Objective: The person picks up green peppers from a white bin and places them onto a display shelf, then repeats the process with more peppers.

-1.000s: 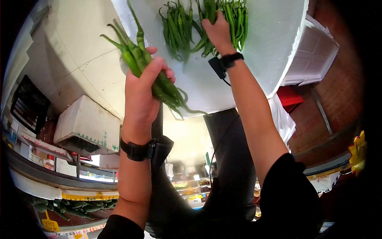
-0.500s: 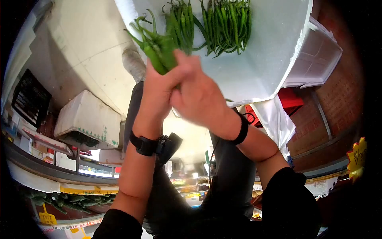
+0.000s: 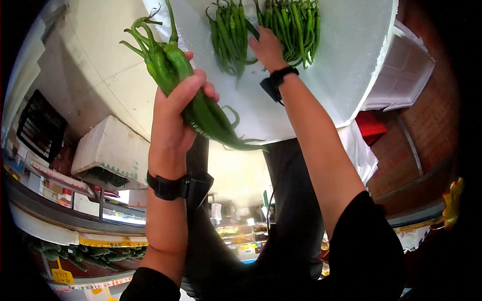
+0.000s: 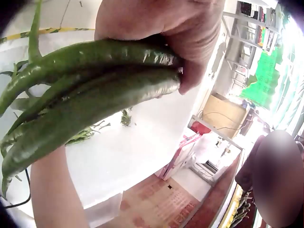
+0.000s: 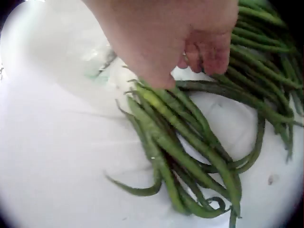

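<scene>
On the left, our left hand [image 3: 173, 111] grips a bunch of long green peppers [image 3: 210, 118], stems together at one end; a firm but gentle hold suits them best. Next, in the white foam box [image 3: 331, 93], lies a smaller pepper cluster [image 3: 230, 37]. Beside it our right hand [image 3: 269, 49] reaches down; we cannot tell whether it pinches a pepper. Taking one near its stem should spare the larger pepper cluster [image 3: 299, 32] at right.
</scene>
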A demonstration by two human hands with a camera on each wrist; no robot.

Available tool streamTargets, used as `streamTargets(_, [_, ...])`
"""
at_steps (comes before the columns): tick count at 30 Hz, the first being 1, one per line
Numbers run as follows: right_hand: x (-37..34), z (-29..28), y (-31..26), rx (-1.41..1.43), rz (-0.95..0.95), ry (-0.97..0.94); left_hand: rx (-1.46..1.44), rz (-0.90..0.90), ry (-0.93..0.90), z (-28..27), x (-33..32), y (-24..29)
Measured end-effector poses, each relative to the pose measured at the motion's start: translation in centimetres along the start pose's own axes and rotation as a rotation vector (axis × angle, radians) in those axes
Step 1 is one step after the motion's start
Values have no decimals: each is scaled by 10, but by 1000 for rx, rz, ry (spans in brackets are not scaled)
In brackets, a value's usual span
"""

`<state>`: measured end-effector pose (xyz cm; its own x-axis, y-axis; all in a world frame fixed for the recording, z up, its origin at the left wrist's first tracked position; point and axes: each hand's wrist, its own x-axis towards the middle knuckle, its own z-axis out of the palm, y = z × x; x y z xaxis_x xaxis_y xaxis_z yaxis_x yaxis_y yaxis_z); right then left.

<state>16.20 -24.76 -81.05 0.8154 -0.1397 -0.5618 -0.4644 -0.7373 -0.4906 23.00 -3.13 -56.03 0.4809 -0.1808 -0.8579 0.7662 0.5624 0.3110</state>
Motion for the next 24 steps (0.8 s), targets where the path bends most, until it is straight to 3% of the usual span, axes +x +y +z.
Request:
streamTargets(5, [18, 25, -18, -232, 85, -99, 80, -3, -16, 1, -1, 2])
streamTargets(6, [20, 41, -21, -239, 174, 11, 64, 6, -8, 2, -2, 2])
streamTargets(9, [32, 52, -15, -163, 205, -101, 57, 0, 1, 1, -2, 1])
streamTargets(10, [35, 42, -19, -76, 262, -274, 63, 1, 8, 2, -3, 1])
streamTargets(15, [29, 53, -9, 113, 234, -136, 90, 17, 13, -1, -2, 3])
streamTargets(19, [11, 30, -14, 369, 248, -70, 166, -10, -28, -2, -3, 4])
streamTargets(20, [8, 34, -9, 376, 230, 45, 169, -5, -32, -2, -3, 4])
streamTargets(24, [-11, -25, -37, 548, 118, 203, 188, 15, -23, 4, -7, 4])
